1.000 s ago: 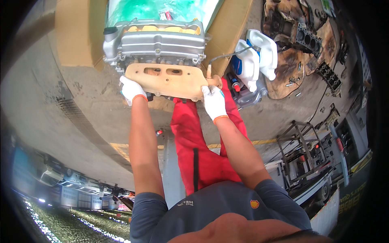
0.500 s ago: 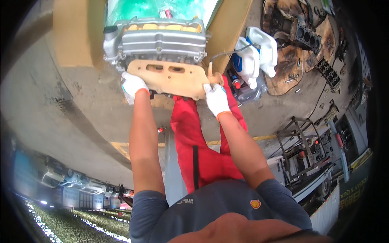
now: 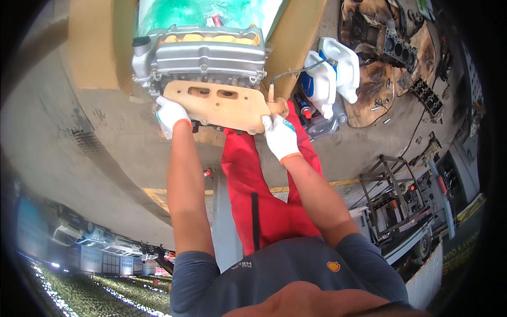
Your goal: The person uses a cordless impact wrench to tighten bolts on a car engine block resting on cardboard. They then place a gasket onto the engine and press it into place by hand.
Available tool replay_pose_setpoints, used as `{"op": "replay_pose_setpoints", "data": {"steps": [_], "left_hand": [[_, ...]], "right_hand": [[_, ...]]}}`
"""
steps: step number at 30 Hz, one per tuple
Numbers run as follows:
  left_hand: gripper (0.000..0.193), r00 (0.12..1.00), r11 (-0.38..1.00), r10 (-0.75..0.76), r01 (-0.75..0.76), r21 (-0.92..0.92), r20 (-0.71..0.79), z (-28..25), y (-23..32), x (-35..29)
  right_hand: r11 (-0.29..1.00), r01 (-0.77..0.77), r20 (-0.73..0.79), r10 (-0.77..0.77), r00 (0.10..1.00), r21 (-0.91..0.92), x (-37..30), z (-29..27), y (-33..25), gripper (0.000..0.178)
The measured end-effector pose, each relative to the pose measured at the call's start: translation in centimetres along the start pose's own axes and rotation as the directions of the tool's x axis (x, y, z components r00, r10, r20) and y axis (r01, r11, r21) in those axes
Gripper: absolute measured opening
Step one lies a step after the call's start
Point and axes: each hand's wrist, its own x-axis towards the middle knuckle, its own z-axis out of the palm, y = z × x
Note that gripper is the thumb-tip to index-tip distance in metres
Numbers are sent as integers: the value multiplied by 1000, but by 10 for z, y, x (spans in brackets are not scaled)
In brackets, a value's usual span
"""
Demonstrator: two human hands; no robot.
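Note:
A long, flat tan intake manifold [image 3: 211, 110] with two slots near its top edge lies along the near side of a grey engine [image 3: 208, 61]. Whether it touches the engine I cannot tell. My left hand [image 3: 172, 113], in a white glove with an orange cuff, is closed on the manifold's left end, its fingertips partly hidden. Also gloved in white, my right hand [image 3: 281, 138] grips the lower right corner, thumb on the face and other fingers out of sight behind it. A round tan neck [image 3: 280, 108] sticks out beside that hand.
An open cardboard box [image 3: 95, 47] surrounds the engine's far side, with green-tinted plastic sheeting [image 3: 185, 13] in it. White jugs [image 3: 319, 82] and a red-capped bottle [image 3: 305, 108] stand at right. Beyond them lie engine blocks [image 3: 398, 47] on stained cardboard. A metal frame [image 3: 391, 185] stands lower right.
Both hands and the manifold have come slightly down in the picture, toward me. My right hand has turned a little, showing more of its back. The grip at both ends stays.

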Motion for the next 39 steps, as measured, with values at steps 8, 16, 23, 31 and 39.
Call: {"op": "replay_pose_setpoints", "data": {"steps": [8,16,23,31,39], "left_hand": [[64,999,998,-41,42,55,-22,4,-19,9],[78,999,992,-31,34,122,-32,4,-7,0],[77,996,985,58,-47,165,-62,4,-14,5],[60,974,949,171,-121,291,-152,12,-25,13],[65,990,983,98,-80,165,-100,18,-39,31]], "right_hand": [[983,58,33,-53,998,-176,1,-7,-3,41],[955,98,174,-50,983,-281,19,-23,-14,39],[945,195,147,-160,976,-263,21,-35,-15,36],[980,176,-87,-168,982,97,-21,-58,7,29],[343,-388,460,-157,874,856,19,-83,-12,33]]}}
